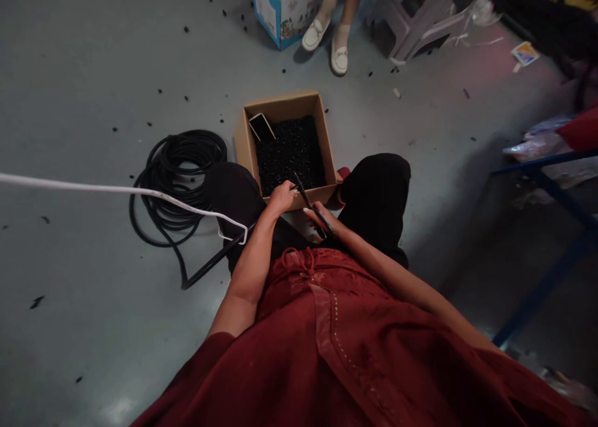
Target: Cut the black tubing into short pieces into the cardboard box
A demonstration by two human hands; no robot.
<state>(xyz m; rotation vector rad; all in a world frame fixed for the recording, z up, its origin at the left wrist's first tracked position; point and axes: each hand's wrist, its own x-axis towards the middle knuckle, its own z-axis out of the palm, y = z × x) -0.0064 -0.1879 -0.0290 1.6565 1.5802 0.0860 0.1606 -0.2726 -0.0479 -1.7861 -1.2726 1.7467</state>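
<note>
Your left hand [281, 198] closes its fingers around the end of a black tube [219, 256] and holds it at the near edge of the cardboard box [283, 102], probably so that cut pieces drop onto the black bits [289, 153] inside. Your right hand [319, 216], just beside it, grips scissors [301, 190] with the blades pointing over the box. The tube runs to a coil [180, 184] left of the box. I cannot tell how far the blades are open, because the light is dim. Beyond the box, another person's shoes [327, 44] show, with the legs cut off.
</note>
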